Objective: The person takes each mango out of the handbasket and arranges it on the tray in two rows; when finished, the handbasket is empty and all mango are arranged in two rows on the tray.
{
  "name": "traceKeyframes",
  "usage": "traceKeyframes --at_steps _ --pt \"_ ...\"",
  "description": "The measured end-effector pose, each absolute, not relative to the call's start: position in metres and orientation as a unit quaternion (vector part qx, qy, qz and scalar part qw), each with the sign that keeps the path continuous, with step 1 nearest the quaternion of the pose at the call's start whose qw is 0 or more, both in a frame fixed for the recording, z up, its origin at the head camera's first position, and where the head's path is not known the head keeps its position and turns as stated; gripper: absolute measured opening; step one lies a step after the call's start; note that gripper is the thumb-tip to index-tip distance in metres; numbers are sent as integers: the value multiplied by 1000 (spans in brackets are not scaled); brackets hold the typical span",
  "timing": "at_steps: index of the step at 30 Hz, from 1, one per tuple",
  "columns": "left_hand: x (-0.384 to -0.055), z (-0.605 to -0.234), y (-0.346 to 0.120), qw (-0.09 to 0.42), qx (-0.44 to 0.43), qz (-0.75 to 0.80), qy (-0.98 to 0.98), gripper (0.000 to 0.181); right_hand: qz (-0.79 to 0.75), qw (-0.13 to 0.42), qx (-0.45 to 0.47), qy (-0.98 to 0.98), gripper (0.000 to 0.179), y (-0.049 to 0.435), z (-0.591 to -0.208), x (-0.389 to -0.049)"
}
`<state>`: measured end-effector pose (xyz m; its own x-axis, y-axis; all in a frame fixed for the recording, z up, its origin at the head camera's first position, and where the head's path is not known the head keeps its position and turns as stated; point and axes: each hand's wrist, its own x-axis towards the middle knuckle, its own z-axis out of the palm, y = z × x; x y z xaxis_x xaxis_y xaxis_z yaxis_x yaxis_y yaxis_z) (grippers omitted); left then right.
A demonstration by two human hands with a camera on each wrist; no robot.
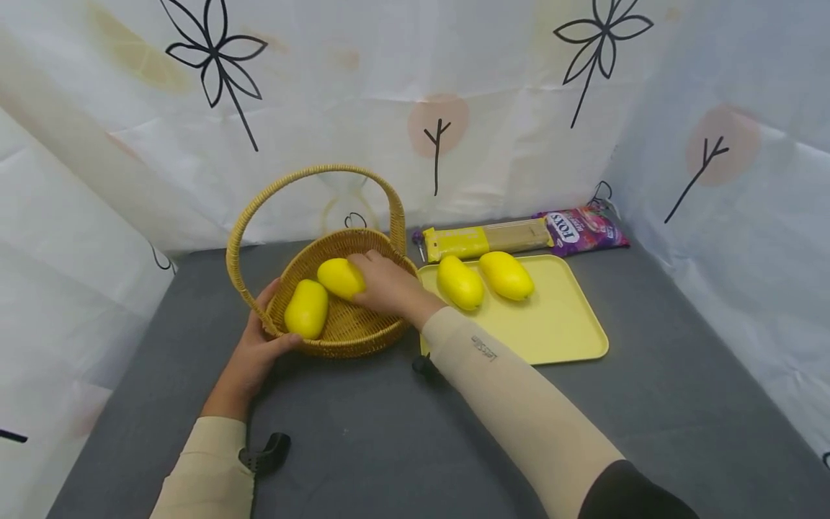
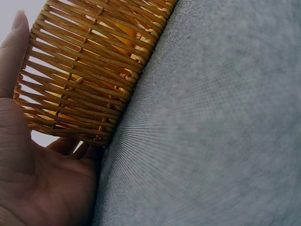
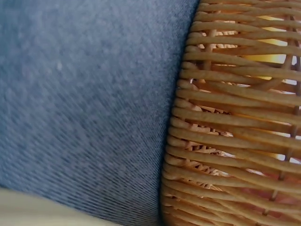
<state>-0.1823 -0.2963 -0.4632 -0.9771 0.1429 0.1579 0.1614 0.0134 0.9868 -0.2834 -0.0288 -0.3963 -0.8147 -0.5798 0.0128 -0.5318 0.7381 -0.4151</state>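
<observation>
A woven wicker basket (image 1: 353, 346) with a tall arched handle stands at the left of the table. My left hand (image 1: 259, 353) holds its left side, thumb at the front rim and fingers round the outer wall. In the left wrist view that hand (image 2: 42, 174) lies against the basket's woven wall (image 2: 94, 66). Reaching inside the basket, my right hand (image 1: 382, 285) grips a yellow mango (image 1: 340, 279). Beside it in the basket lies another yellow mango (image 1: 307, 310). The right wrist view shows the basket's outer wall (image 3: 235, 103), with the right hand mostly hidden behind the weave.
Right of the basket, a pale yellow tray (image 1: 564, 331) bears two more mangoes (image 1: 506, 276). Behind the tray lie a yellow packet of noodle-like sticks (image 1: 493, 238) and a purple Fox's bag (image 1: 586, 229). White patterned curtains (image 1: 506, 166) border the grey table (image 1: 363, 447).
</observation>
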Motion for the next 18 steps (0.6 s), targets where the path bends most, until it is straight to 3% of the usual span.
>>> traceKeyframes --at_steps 6,14,18 --pt "-184 -464 -298 6 -105 -690 -716 99 -158 71 -288 942 86 -35 -400 -284" --pt "-185 -466 -297 8 -107 -692 -714 99 -142 50 -293 944 68 -42 -404 -289" --pt "-185 -466 -298 9 -105 -692 -715 100 -156 45 -293 942 69 -43 -405 -290"
